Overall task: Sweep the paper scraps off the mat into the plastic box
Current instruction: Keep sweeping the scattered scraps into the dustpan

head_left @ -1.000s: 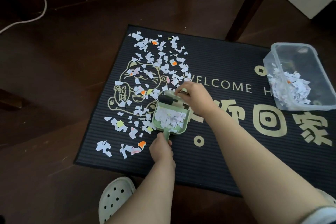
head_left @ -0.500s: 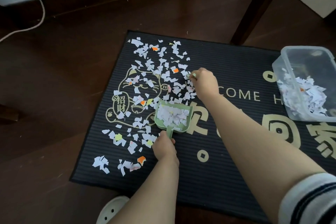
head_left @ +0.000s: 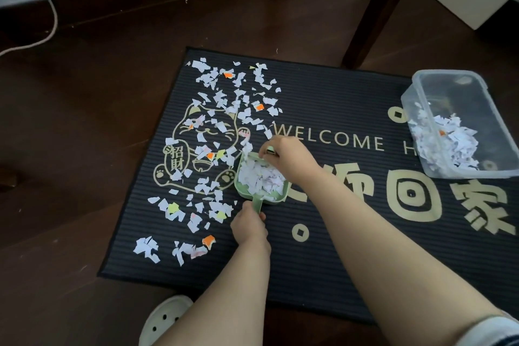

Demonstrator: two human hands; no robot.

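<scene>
A black welcome mat (head_left: 323, 98) lies on the dark wood floor. Several white and coloured paper scraps (head_left: 219, 109) are scattered over its left part. A small green dustpan (head_left: 243, 194) sits on the mat, heaped with scraps. My left hand (head_left: 250, 226) grips the dustpan's handle. My right hand (head_left: 289, 157) is shut on a small green brush (head_left: 270, 150) at the pan's far edge; the bristles are mostly hidden. A clear plastic box (head_left: 421, 84) with a pile of scraps inside stands on the mat's right end.
A dark wooden furniture leg (head_left: 373, 17) stands just beyond the mat, left of the box. A white cord (head_left: 53, 22) runs along the floor at the far left. A white clog (head_left: 163, 320) is at the mat's near edge.
My right hand with the brush reached out over the scraps beyond the pan, then pulled back to the pan's far edge. More scraps lie in the pan. The left hand kept hold.
</scene>
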